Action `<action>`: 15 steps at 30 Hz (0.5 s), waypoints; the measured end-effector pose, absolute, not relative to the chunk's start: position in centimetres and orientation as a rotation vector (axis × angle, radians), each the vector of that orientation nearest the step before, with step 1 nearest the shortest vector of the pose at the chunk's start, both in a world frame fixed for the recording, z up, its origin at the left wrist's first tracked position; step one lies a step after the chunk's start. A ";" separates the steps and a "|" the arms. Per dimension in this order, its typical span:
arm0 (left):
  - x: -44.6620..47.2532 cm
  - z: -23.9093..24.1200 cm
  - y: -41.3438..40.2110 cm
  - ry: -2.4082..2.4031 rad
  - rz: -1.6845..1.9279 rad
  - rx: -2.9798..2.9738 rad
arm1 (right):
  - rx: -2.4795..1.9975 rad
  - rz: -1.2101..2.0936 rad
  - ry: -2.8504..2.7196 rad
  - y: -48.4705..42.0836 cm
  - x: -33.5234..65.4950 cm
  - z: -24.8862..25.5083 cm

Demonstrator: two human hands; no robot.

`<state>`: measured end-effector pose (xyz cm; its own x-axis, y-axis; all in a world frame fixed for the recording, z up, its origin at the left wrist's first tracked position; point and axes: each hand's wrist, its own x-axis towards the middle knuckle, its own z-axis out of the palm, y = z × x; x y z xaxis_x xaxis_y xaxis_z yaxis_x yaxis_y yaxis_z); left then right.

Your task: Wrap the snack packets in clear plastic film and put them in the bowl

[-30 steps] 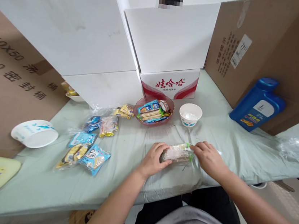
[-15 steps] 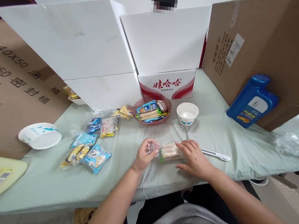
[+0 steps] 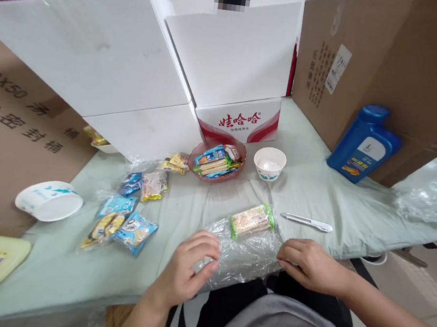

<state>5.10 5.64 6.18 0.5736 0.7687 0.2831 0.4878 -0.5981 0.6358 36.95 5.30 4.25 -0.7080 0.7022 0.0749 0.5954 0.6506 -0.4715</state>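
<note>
Near the front edge of the counter (image 3: 310, 193), the left hand (image 3: 191, 266) curves wide beside clear film (image 3: 240, 264), the palm-down right hand (image 3: 309, 265) pinches the film's right side, and the cracker packet (image 3: 252, 221) lies just beyond.

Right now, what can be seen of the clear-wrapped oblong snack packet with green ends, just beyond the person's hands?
The clear-wrapped oblong snack packet with green ends looks like thin, shiny plastic around pale beige contents. No tear shows. It lies flat and slightly askew, its right end farther from the person, at the crinkled transparent plastic film; whether on or inside it, I can't tell. Neither the left hand nor the right hand touches the packet.
</note>
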 end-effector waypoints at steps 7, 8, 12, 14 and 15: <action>12.9 2.8 6.5 1.149 0.460 2.628 | -1.567 0.031 -2.540 7.9 33.9 1.4; 12.9 2.3 6.8 1.252 0.469 2.668 | -1.600 0.009 -2.498 8.0 34.0 1.1; 12.0 1.3 8.2 1.485 0.514 2.695 | -1.614 0.042 -2.400 8.5 34.5 0.7; 11.8 1.1 9.0 1.476 0.479 2.698 | -1.596 0.109 -2.405 9.4 34.5 0.8; 11.8 1.0 9.5 1.463 0.450 2.703 | -1.562 0.136 -2.419 9.9 34.4 0.9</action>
<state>11.84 9.48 1.01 0.5147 0.8245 0.2353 0.8142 -0.5559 0.1671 34.39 9.91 0.94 -0.3895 0.9062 0.1644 0.8822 0.4184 -0.2162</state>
